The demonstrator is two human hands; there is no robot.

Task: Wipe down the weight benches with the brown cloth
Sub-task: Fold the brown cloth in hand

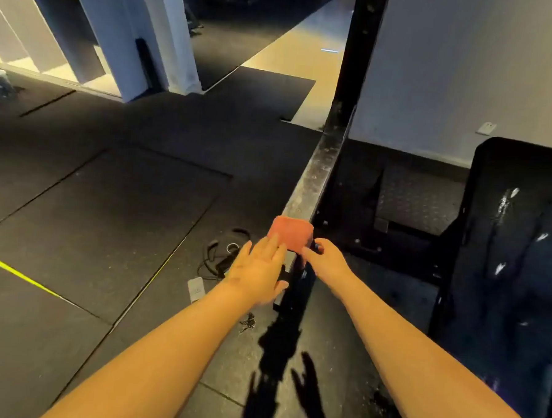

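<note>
From the head camera we see the brown cloth (291,232), folded, draped over the near end of a black metal rail (314,179). Our left hand (260,267) lies flat, fingers straight, fingertips touching the cloth's near edge. Our right hand (324,259) pinches the cloth's right corner with curled fingers. A black padded bench (505,253) stands to the right, and cables (217,260) lie on the rubber floor (109,200).

Open passage: above the rubber floor (109,184) across left and centre frame. A black steel beam (314,179) runs diagonally from centre frame to an upright post (356,53) at upper centre; the brown cloth (291,232) drapes its near end. Cables (217,257) and a white power strip (196,289) lie on the floor left of that end. A weight bench (505,253) blocks the right edge.
</note>
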